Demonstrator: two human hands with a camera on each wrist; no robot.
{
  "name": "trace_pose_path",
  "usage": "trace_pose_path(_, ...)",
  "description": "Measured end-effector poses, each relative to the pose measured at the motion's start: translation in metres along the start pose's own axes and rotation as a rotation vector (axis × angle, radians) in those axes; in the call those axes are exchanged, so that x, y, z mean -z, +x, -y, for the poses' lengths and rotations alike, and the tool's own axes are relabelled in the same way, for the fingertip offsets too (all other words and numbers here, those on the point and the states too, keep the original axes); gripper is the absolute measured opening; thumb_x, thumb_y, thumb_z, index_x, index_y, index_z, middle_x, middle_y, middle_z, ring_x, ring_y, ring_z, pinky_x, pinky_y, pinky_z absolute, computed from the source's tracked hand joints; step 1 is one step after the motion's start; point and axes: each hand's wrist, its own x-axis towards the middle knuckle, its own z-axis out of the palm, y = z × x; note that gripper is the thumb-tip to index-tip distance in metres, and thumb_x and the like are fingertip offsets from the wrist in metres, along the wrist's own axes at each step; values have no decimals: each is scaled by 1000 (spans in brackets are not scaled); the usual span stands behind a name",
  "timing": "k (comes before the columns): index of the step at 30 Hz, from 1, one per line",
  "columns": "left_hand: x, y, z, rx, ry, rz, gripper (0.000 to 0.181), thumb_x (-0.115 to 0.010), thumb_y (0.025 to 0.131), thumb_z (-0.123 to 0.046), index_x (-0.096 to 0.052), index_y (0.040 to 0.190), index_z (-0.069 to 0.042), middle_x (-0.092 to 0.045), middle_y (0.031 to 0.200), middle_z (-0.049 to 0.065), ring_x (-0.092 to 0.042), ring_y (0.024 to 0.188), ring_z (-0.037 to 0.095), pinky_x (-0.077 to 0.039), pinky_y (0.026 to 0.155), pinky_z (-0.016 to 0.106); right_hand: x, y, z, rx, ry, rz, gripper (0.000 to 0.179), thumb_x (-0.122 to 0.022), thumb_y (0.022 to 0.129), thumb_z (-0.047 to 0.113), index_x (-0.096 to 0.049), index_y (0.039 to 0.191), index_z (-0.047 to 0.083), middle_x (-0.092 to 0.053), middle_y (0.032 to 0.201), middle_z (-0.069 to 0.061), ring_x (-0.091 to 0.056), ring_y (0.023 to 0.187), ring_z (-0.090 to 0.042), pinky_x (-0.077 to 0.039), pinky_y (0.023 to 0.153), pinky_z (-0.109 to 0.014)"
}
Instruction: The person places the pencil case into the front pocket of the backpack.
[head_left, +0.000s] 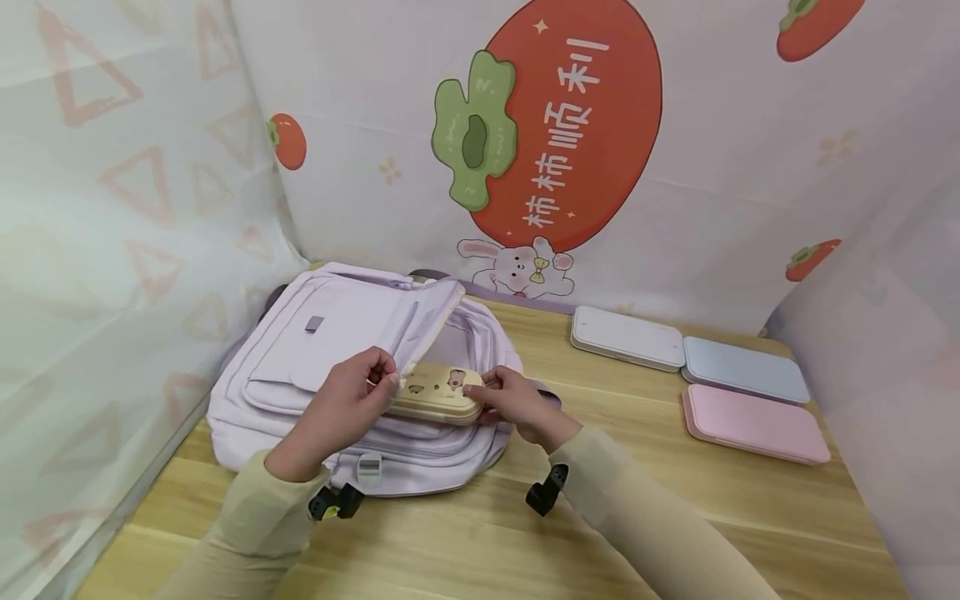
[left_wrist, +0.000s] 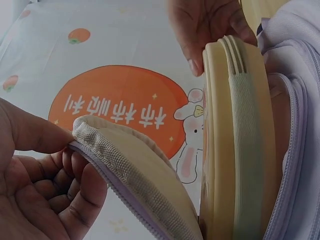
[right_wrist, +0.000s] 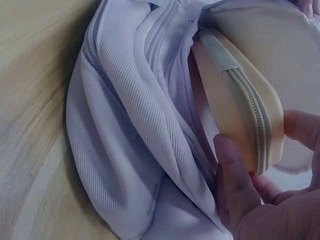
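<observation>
Left hand (head_left: 343, 406) pinches backpack flap (head_left: 433, 315); right hand (head_left: 519, 402) grips 1 yellow case (head_left: 433, 392).

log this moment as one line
left hand: pinches flap of lilac bag | right hand: holds yellow case | yellow case: partly inside bag | table: white case, blue case, pink case

It's a small draped booth (head_left: 885, 275) here: a wood-grain table (head_left: 450, 542) closed in on three sides by printed sheets (head_left: 360, 208), with a big cartoon persimmon (head_left: 536, 108) and a rabbit (head_left: 517, 271). Whether that's inside a home or a studio, I can't tell.
</observation>
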Motion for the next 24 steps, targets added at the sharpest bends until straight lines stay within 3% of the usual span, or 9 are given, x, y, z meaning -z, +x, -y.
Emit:
trace_pose_path(13,-1,2,-3,-4,-6,7,12,-57,96,4,-58,90,-6,-52,73,-1,-48,63,14,-42,60,28,-23,10,10,25,8,-16,31,-69,98,12,-54,118,-7,-61,99,-10,-64,75,-15,-60,73,-34)
trace_pose_path(19,-1,2,-2,4,8,7,11,-58,96,3,-59,91,-6,-53,75,-1,-49,66,14,-43,62,28,-34,14,10,53,-83,-15,33,-69,98,14,-53,118,-7,-62,94,-11,-66,73,-18,-60,72,-35)
trace_pose_path(24,0,1,-2,9,10,16,12,-58,96,4,-58,90,-6,-53,75,-1,-48,66,14,-43,62,29,-37,19,13,42,-258,13,36,-71,96,21,-54,115,-4,-61,92,-9,-65,75,-19,-56,71,-31)
